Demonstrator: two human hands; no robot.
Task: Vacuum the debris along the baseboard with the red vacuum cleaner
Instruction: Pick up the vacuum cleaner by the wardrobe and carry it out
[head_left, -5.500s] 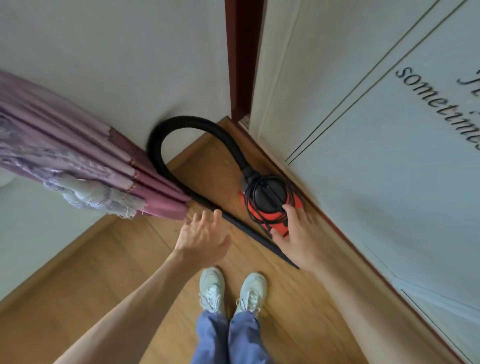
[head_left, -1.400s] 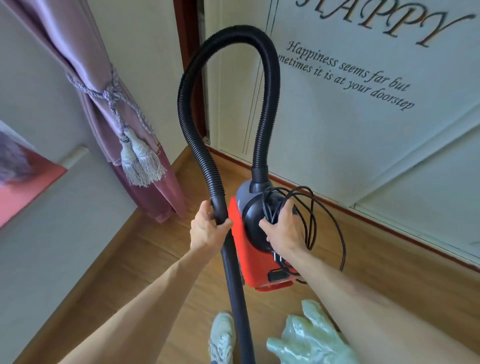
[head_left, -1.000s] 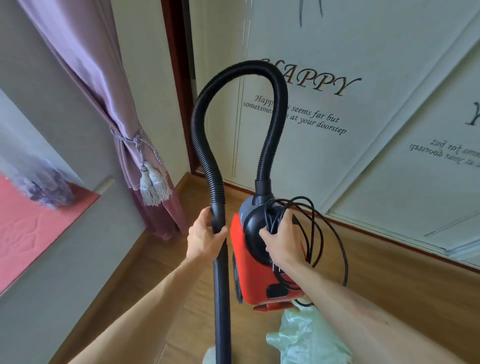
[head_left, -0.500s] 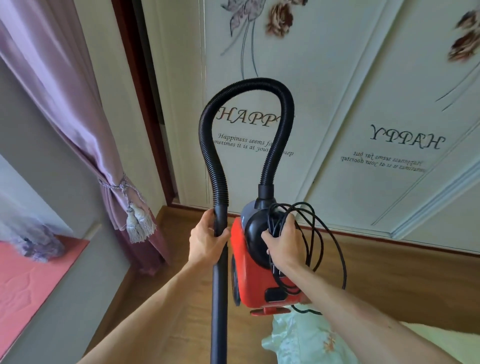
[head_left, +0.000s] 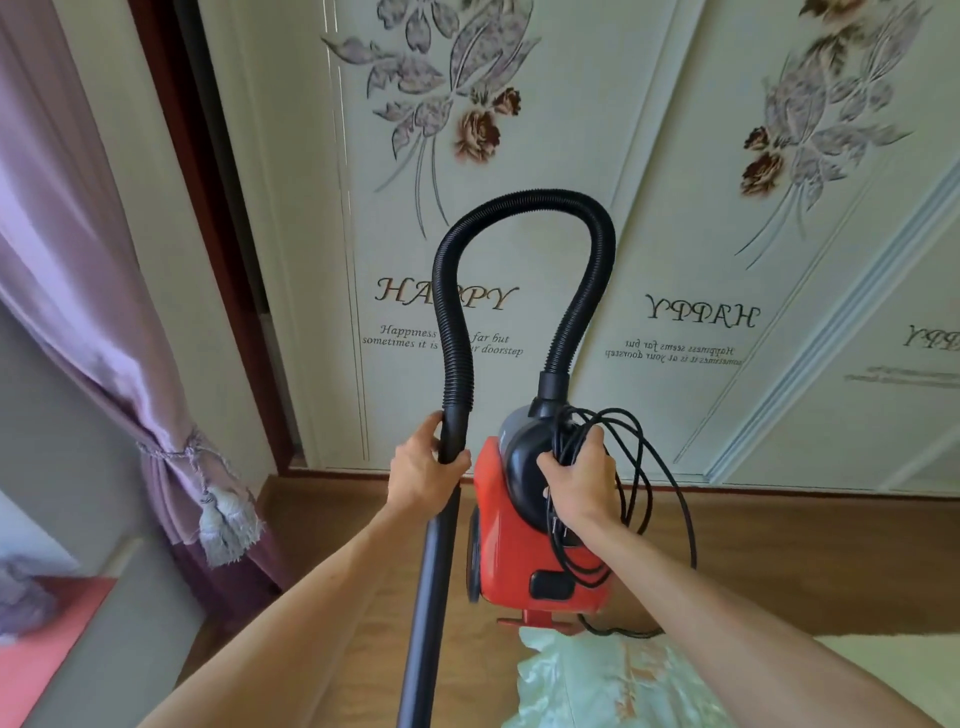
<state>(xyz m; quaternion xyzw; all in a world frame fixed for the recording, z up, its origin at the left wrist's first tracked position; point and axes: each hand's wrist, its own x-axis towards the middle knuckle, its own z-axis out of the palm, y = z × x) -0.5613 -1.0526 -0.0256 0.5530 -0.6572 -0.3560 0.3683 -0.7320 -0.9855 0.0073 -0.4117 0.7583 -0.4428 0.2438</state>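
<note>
Ok, left grip: fingers and thumb wrapped round the black wand, right at the collar where the ribbed hose joins it.
Right grip: curled over the black top cap of the red vacuum cleaner, pinning loops of the cord against it.
Vacuum position: carried in the air between both forearms, clear of the floor, hose port pointing up.
Change vs 5.5 s ago: the unit then lay on the floor against the baseboard with the left grip open and reaching. Both grips now have hold and it is lifted.
Change vs 0.5 s ago: same holds, same pose. The view has tilted up, so the flower print on the door panel shows.
Vacuum look: red body, grey-black upper housing, black slot on the lower side, a small red foot at the bottom edge.
Hose: arcs up from the port, over, and down into the left grip.
Wand: runs down out of the bottom of the view, nozzle not visible.
Cord: loose black loops hang off the right side, the lowest trailing under the body.
Surroundings: mauve curtain tied back with a tassel on the left, pale green fabric at bottom centre.
Debris: cannot tell from this view.
</note>
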